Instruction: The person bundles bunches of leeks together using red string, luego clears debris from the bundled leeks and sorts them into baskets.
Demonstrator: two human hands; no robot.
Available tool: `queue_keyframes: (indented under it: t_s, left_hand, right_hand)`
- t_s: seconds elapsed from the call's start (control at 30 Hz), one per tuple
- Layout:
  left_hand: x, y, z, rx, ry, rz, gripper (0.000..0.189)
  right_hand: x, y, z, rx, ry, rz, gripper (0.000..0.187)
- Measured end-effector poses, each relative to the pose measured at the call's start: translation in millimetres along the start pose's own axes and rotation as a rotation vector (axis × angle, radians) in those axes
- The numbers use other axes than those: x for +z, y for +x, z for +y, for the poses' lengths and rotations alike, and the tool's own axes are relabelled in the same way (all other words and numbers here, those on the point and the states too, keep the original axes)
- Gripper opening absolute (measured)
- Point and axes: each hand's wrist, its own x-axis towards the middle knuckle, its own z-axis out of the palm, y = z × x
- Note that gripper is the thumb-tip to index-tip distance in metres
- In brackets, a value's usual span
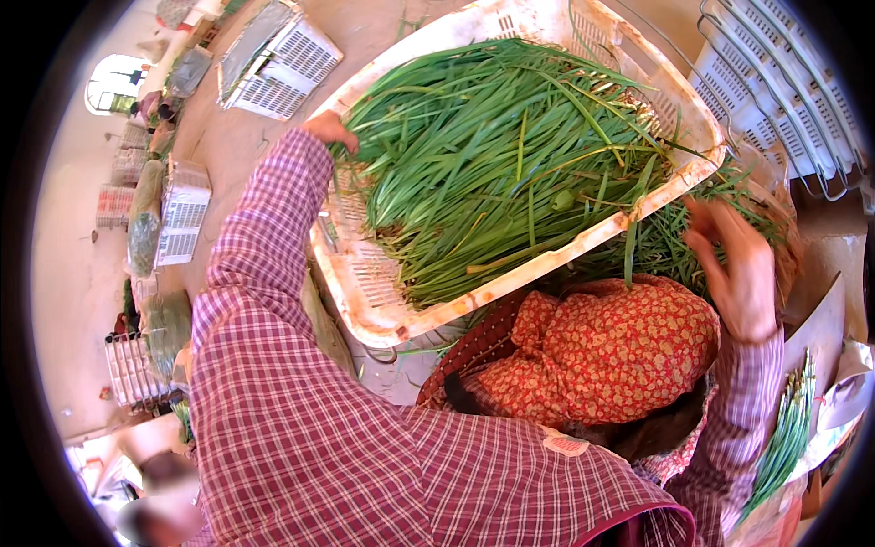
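A dirty white plastic crate (526,290) sits tilted before me, filled with long green leaves that look like garlic chives (506,157). Over the crate's left rim reaches my left hand (333,132), touching the leaf tips; its fingers are partly hidden among them, so their grip is unclear. Outside the crate's right corner is my right hand (735,263), fingers apart, with blurred fingertips near a heap of loose green leaves (663,239). Nothing shows in that hand. A red floral cloth (615,349) covers my lap below the crate.
White slotted crates (765,89) with metal handles stand at upper right. A bundle of green stalks (786,431) lies at lower right. More crates (280,65) and wrapped bundles (145,219) line the left side. Another person (160,492), blurred, is at lower left.
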Motion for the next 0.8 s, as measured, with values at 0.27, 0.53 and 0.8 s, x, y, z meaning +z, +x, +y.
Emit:
queue_keyframes:
  t_s: [0.27,0.53,0.8]
  left_hand:
    - [-8,-98,96,0.123,-0.441,-0.022,0.042]
    - [97,-162,169,0.338,-0.42,-0.123,0.057]
    - [83,-194,222,0.649,0.283,0.053,0.088]
  right_hand:
    - [158,100,-94,0.279,1.045,-0.875,0.091]
    - [236,66,-96,0.599,1.993,-0.585,0.103]
    - [215,64,-79,0.695,2.221,-0.175,0.058]
